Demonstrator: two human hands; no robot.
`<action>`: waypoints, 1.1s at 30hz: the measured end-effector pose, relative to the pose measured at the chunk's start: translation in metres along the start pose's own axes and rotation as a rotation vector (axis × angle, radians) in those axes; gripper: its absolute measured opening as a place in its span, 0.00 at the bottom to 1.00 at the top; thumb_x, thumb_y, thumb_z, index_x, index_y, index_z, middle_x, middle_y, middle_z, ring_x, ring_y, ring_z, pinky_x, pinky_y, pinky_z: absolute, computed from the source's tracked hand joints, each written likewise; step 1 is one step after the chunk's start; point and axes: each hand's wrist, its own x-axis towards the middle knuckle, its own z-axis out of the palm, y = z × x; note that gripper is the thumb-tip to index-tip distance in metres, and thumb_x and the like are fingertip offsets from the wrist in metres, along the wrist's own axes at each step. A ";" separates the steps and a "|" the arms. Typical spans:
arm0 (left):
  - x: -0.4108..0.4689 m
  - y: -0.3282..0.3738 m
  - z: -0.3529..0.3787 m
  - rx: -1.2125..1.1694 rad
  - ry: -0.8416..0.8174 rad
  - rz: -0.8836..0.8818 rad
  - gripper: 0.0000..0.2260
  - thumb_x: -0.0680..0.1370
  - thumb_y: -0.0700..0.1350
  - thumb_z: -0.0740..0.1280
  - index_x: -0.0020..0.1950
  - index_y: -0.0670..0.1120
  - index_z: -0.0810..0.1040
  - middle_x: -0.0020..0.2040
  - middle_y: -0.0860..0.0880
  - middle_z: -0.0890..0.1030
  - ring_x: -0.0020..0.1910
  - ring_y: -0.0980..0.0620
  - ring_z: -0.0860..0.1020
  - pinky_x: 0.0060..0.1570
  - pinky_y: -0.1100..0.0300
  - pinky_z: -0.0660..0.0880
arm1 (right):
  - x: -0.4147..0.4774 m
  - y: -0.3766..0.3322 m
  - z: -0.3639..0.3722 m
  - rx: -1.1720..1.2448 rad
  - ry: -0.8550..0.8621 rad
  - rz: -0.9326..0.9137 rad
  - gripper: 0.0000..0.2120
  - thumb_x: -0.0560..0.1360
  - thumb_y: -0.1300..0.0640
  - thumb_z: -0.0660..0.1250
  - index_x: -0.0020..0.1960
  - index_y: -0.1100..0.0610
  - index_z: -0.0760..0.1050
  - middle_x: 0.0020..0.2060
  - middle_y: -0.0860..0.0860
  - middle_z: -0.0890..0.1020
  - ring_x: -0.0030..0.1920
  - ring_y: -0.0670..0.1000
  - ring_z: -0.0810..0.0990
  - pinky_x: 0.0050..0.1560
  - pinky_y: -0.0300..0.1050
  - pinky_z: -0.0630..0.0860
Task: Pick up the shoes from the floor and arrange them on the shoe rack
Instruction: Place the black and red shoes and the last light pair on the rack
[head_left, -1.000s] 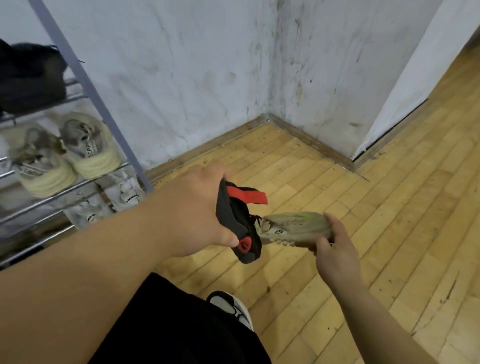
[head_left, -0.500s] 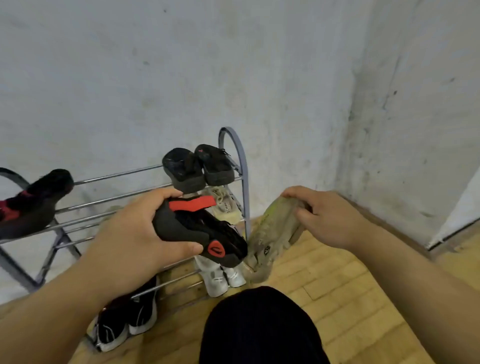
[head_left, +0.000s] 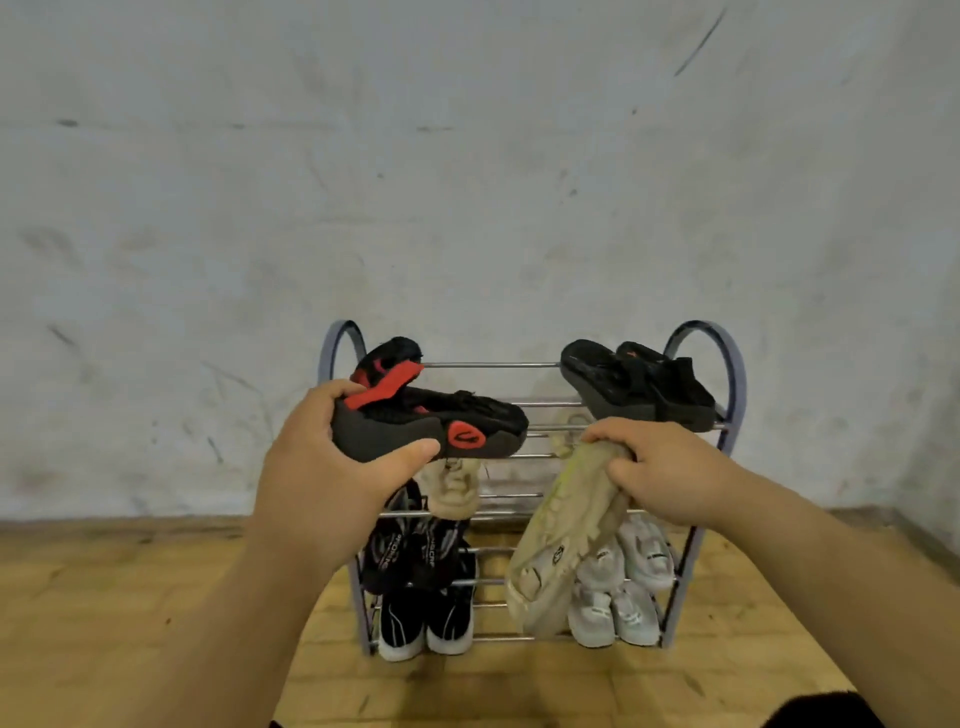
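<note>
The shoe rack (head_left: 735, 374) is seen square-on against the wall, with 4 tiers. On the top tier a red-trimmed shoe (head_left: 389, 358) is set at the left end and black sandals (head_left: 639, 384) at the right end. A beige shoe (head_left: 452, 488) is lodged on tier 2, left of centre. Dark patterned shoes (head_left: 410, 551) and white shoes (head_left: 644, 556) are kept on tier 3, and black sneakers (head_left: 426, 623) and white sneakers (head_left: 613, 613) on the bottom tier. A black-and-red shoe (head_left: 415, 426) is gripped by the left hand (head_left: 332, 467), thumb under the sole, at the top tier's front edge. A worn beige shoe (head_left: 561, 540) is clutched at its upper end by the right hand (head_left: 670, 467) and hangs before the rack's right half. Compared with 0.5 s ago, the rack is now faced squarely and both held shoes have been brought in front of it.
</note>
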 end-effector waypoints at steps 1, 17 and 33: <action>0.002 -0.003 0.002 -0.001 0.040 -0.011 0.26 0.66 0.57 0.82 0.58 0.61 0.73 0.50 0.59 0.79 0.45 0.61 0.79 0.42 0.65 0.74 | 0.004 -0.005 0.008 0.011 -0.009 -0.012 0.20 0.81 0.53 0.60 0.72 0.39 0.72 0.61 0.41 0.77 0.52 0.42 0.77 0.47 0.40 0.71; 0.121 -0.061 0.131 0.311 0.194 0.077 0.38 0.71 0.65 0.75 0.72 0.46 0.68 0.68 0.47 0.72 0.66 0.44 0.74 0.70 0.41 0.71 | 0.038 0.017 0.074 0.297 -0.167 -0.071 0.20 0.83 0.54 0.61 0.66 0.29 0.68 0.34 0.52 0.79 0.29 0.45 0.72 0.31 0.39 0.67; 0.117 -0.093 0.132 0.853 -0.075 0.170 0.25 0.76 0.65 0.68 0.64 0.49 0.75 0.66 0.47 0.74 0.70 0.42 0.69 0.77 0.32 0.46 | 0.071 0.026 0.096 0.347 -0.192 0.014 0.21 0.82 0.56 0.62 0.68 0.32 0.70 0.40 0.53 0.85 0.34 0.51 0.82 0.34 0.45 0.77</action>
